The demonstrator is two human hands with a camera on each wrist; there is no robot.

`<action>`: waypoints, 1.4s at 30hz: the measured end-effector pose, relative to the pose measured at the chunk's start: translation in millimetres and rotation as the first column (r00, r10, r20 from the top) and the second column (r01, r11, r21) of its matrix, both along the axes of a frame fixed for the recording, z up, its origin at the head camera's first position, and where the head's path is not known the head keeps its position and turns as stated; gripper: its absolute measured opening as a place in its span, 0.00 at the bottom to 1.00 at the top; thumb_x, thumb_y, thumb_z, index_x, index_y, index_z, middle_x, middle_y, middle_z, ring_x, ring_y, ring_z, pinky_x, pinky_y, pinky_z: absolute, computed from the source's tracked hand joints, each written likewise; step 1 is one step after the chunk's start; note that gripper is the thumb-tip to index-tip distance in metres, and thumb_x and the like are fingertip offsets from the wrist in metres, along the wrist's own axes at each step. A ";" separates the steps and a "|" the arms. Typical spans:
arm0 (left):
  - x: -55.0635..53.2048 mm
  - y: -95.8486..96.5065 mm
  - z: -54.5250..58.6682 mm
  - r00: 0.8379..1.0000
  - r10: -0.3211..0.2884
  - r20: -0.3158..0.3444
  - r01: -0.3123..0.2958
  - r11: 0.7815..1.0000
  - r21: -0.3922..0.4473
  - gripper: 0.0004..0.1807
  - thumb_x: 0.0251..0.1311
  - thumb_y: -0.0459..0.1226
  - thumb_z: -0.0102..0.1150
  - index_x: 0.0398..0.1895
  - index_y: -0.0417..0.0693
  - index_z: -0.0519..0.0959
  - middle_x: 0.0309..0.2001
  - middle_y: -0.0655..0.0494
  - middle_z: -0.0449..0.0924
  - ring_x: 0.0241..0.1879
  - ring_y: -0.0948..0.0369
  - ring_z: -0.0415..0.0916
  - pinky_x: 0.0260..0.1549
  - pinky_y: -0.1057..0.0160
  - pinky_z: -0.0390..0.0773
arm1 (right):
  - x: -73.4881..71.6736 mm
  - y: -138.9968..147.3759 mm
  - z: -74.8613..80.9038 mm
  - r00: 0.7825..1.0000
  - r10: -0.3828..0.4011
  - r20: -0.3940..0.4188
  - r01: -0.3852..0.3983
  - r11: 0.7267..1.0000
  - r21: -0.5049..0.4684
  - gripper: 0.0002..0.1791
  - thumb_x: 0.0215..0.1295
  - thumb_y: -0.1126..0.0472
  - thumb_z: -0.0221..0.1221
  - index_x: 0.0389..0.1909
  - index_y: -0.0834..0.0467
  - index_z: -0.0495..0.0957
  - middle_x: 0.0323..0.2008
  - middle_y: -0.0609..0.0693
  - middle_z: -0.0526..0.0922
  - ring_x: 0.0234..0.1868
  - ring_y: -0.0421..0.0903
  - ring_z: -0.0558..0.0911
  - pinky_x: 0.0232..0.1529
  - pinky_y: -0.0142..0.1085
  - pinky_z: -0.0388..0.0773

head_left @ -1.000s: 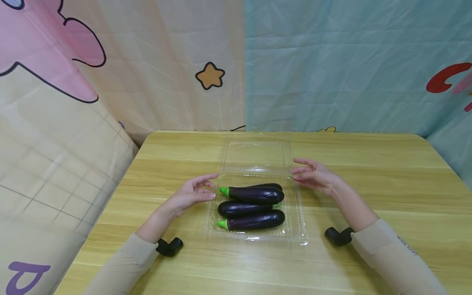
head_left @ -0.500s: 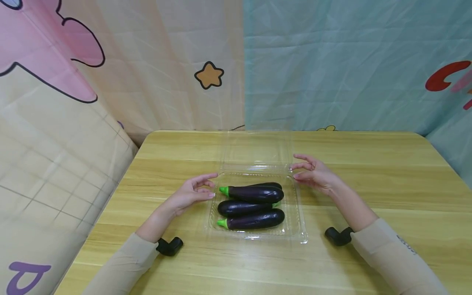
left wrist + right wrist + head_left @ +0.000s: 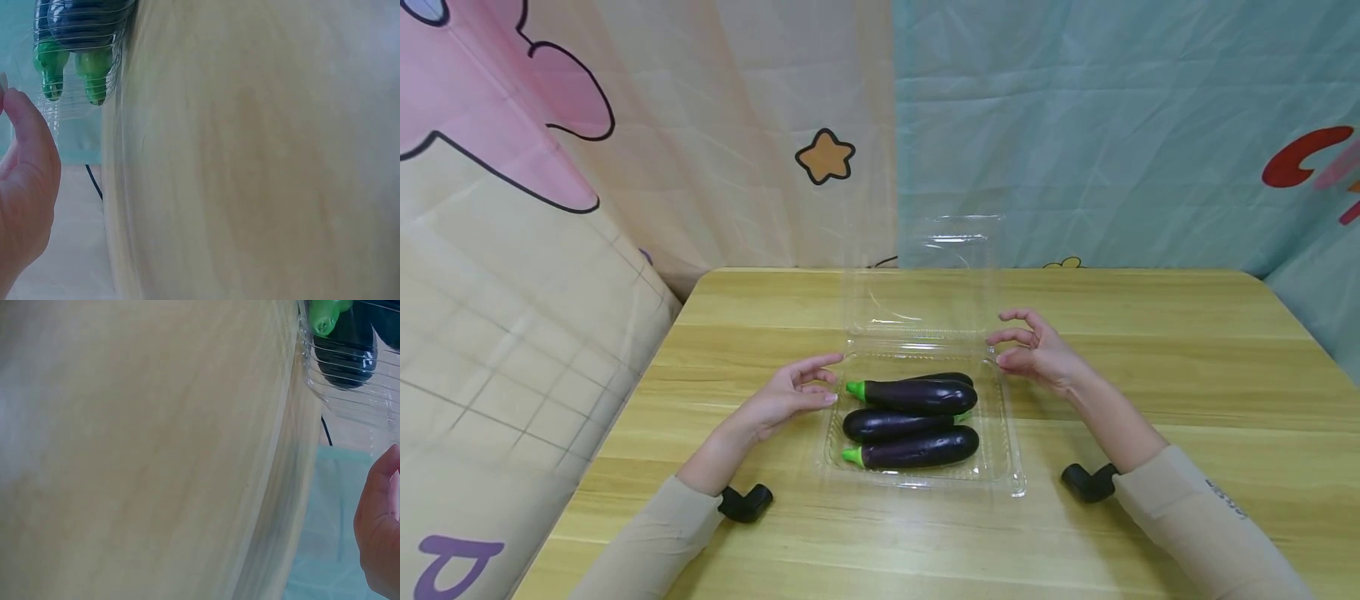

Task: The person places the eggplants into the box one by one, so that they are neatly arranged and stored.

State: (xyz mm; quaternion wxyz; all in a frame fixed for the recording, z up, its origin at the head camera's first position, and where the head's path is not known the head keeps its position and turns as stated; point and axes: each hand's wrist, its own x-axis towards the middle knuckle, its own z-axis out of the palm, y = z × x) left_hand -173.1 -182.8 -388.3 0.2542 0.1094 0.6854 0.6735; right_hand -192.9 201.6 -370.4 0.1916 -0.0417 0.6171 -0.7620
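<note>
A clear plastic clamshell container stands on the table with several dark eggplants in its base. The eggplants have green stem ends, pointing to both sides. Hinged at the back, the see-through lid stands raised, tilted up in front of the backdrop. At the base's left rim is my left hand, thumb and fingers spread and relaxed, fingertips right at the edge. My right hand is at the back right corner by the hinge, its thumb near the base rim and its loosely bent fingers beside the lid's edge.
The wooden table reaches back to a printed fabric backdrop. Black wrist-worn pieces stick out inward from both sleeves, low over the table on either side of the container.
The lid has swung up from lying nearly flat at the back to a raised position. The right hand's fingers have shifted slightly up and inward; the left hand has stayed in place.
</note>
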 end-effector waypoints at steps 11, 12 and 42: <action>-0.2 -0.3 -1.7 1.000 -0.016 -0.005 0.016 1.000 0.014 0.37 0.55 0.25 0.57 0.69 0.37 0.56 0.48 0.48 0.66 0.39 0.63 0.74 0.44 0.68 0.77 | 0.6 -0.5 -2.5 0.997 0.016 -0.075 -0.015 1.000 0.021 0.22 0.57 0.83 0.50 0.41 0.54 0.63 0.38 0.48 0.80 0.30 0.40 0.80 0.33 0.30 0.80; -0.2 -0.3 -1.8 1.000 -0.015 -0.005 0.015 1.000 0.015 0.37 0.55 0.25 0.57 0.69 0.37 0.56 0.48 0.48 0.66 0.39 0.63 0.74 0.44 0.68 0.77 | 0.6 -0.7 -2.6 0.996 0.018 -0.084 -0.016 1.000 0.025 0.21 0.57 0.83 0.50 0.41 0.55 0.63 0.38 0.48 0.80 0.30 0.40 0.80 0.33 0.30 0.79; -5.0 0.1 1.3 0.995 -0.011 0.104 -0.003 0.991 0.131 0.27 0.71 0.36 0.41 0.69 0.33 0.53 0.41 0.55 0.72 0.33 0.65 0.75 0.36 0.73 0.78 | 3.3 0.8 -3.5 0.993 0.010 -0.116 -0.002 0.997 0.076 0.16 0.56 0.82 0.52 0.34 0.58 0.75 0.34 0.48 0.79 0.32 0.40 0.79 0.37 0.29 0.80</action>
